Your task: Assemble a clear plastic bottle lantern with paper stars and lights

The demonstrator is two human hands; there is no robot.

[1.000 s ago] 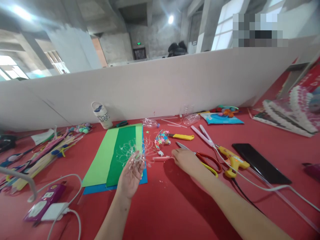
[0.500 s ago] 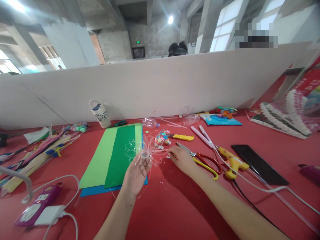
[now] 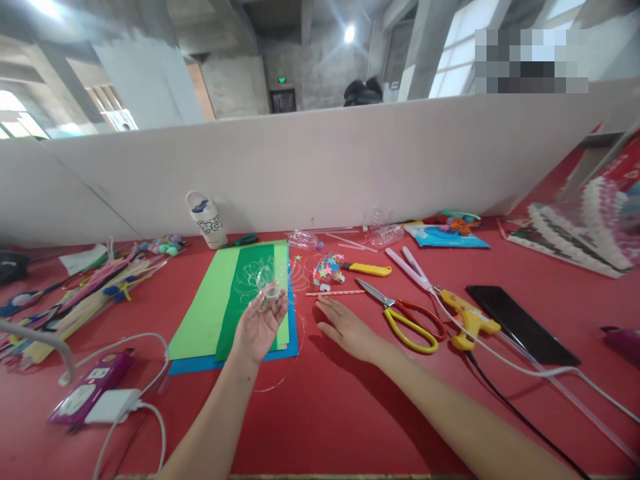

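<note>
My left hand is raised palm up over the green paper sheets, its fingertips pinched on a clear plastic flower-like piece cut into thin curling strips. My right hand lies flat on the red table with its fingers stretched out and nothing in it. A thin pink striped straw lies just beyond its fingertips. A cluster of coloured stars sits behind the straw.
Red-and-yellow scissors, a yellow utility knife, a yellow glue gun with its cable, pink tongs and a black phone lie to the right. Pipe cleaners and a power strip lie on the left. A white partition stands behind.
My right hand has let go of the straw and drawn back to lie flat. My left hand has moved the clear plastic piece back left, over the green paper.
</note>
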